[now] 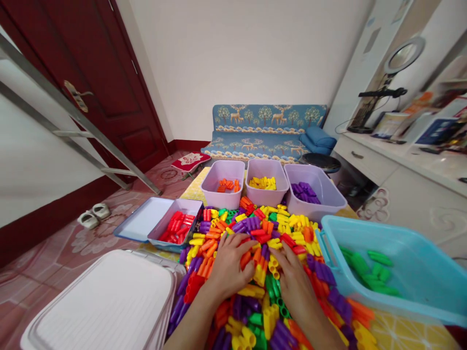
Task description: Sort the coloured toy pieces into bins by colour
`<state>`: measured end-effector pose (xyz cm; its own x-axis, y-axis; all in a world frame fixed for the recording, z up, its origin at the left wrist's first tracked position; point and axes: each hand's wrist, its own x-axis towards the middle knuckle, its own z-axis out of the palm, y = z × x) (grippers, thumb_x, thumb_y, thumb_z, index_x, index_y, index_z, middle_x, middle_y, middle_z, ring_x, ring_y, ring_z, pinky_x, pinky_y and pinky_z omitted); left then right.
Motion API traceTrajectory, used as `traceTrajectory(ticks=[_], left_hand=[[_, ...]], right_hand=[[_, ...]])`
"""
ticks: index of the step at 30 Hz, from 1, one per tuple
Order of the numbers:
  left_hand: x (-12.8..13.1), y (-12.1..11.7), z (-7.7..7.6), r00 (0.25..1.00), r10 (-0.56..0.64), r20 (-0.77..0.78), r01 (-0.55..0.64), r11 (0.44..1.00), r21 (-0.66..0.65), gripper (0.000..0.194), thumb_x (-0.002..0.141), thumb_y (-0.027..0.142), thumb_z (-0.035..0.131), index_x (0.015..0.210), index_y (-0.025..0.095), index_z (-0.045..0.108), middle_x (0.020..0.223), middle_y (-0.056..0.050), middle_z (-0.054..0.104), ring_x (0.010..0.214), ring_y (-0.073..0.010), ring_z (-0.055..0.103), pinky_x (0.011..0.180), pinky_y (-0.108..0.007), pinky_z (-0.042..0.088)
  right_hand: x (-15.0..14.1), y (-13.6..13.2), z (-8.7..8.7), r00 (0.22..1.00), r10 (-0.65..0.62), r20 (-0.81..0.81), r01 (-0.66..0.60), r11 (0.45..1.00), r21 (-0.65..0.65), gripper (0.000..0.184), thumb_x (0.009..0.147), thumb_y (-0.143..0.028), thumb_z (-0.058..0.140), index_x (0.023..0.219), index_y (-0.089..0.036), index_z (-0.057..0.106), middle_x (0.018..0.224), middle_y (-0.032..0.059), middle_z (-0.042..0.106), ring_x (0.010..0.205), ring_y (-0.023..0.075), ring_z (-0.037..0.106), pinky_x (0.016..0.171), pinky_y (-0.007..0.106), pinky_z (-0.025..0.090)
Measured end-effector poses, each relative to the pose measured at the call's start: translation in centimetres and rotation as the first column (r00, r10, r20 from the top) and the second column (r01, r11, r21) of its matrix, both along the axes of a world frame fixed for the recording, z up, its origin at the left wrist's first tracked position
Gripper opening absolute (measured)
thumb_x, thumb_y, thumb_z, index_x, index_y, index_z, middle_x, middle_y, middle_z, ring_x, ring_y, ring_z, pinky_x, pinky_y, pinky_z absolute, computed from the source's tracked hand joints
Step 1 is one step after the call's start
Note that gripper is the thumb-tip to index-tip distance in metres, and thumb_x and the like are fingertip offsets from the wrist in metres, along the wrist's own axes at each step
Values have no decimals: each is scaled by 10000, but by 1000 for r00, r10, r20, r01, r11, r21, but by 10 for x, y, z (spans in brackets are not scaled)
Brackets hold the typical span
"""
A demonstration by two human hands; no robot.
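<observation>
A mixed heap of plastic tube-shaped building pieces [251, 224] in red, orange, yellow, green and purple covers the middle of the table. My left hand [230, 265] rests on the heap with thumb and fingers apart, orange and red pieces showing in the gap between them. To its right, my right hand [295, 274] reaches into the pile with fingers stretched out, near a yellow piece [273, 266]. Neither hand visibly grips a piece, though some fingertips are partly hidden among the pieces.
Lilac bins hold orange [223, 199], yellow [266, 198] and purple pieces [316, 210] at the back. A lidded box [156, 237] with red pieces stands left, a blue tub [419, 267] with green pieces right. A white lid [102, 301] lies front left. Beyond is a sofa [259, 138].
</observation>
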<state>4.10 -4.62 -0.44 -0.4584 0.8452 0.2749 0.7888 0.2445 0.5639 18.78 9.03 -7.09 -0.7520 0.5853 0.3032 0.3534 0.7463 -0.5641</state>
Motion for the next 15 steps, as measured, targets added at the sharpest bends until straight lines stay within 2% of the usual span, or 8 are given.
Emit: traceTrajectory(ticks=[5, 9, 12, 15], left_hand=[[-1, -2, 2, 997, 4, 73, -8, 998, 57, 217, 828, 399, 607, 996, 299, 703, 1152, -23, 653, 1116, -246, 541, 1047, -444, 328], [-1, 1, -2, 997, 18, 71, -25, 996, 89, 34, 780, 258, 652, 794, 242, 679, 1015, -7, 673, 1011, -212, 572, 1033, -429, 312], [1, 2, -4, 998, 29, 56, -35, 994, 102, 78, 745, 175, 645, 785, 239, 665, 987, 7, 670, 987, -195, 578, 1047, -427, 287], [2, 1, -5, 999, 33, 39, -37, 994, 106, 155, 742, 178, 639, 870, 254, 683, 1015, -4, 670, 1014, -209, 573, 1042, -433, 295]], right_hand=[[-9, 8, 3, 988, 51, -149, -87, 965, -247, 598, 711, -37, 404, 1217, -271, 621, 1445, 81, 422, 1331, 261, 436, 1076, 498, 405], [-8, 6, 11, 950, 72, -305, -192, 903, -385, 545, 723, -59, 446, 1191, -279, 617, 1417, 77, 438, 1315, 258, 448, 1010, 466, 475], [-6, 1, 18, 919, 99, -381, -270, 864, -426, 519, 742, -71, 478, 1195, -287, 609, 1432, 72, 439, 1315, 253, 446, 963, 412, 510], [-4, 0, 22, 920, 100, -380, -276, 851, -446, 435, 797, -149, 536, 1208, -278, 601, 1425, 88, 456, 1298, 263, 464, 931, 386, 524]])
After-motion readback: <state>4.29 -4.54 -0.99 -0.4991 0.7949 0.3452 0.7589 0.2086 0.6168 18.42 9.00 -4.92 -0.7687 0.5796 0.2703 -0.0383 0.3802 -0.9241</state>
